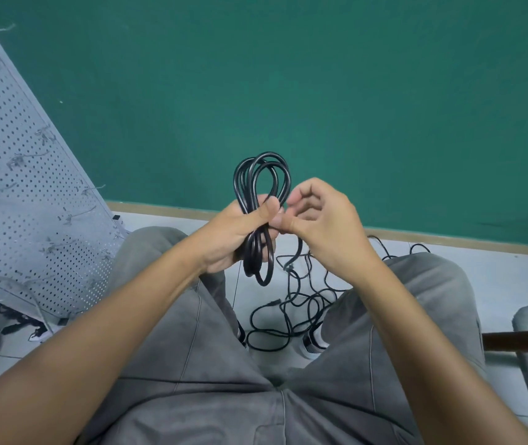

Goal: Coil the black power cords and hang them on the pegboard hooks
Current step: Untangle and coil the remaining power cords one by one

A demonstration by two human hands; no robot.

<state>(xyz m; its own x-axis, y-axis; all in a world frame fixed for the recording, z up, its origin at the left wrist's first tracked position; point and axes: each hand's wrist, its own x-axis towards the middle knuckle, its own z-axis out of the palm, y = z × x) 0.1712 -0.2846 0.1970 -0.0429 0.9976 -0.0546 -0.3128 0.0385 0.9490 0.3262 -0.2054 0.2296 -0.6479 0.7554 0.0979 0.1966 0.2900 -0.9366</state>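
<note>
A bundle of glossy black power cord wound into long loops point(261, 216) is gripped around its middle by the left hand point(240, 232), thumb pressed across the strands, with loops standing above the fist and hanging below it. The right hand point(317, 220) is held just beside it, fingers curled, thumb and forefinger meeting near the bundle; whether a strand is pinched there cannot be told. One cord is judged nearly coiled but not yet hung. A loose tangle of thin black cords on the pale floor point(291, 303) remains between the feet. The grey perforated metal pegboard point(15, 187) leans at left; its hooks are hard to make out, and the coil's plug ends are hidden.
</note>
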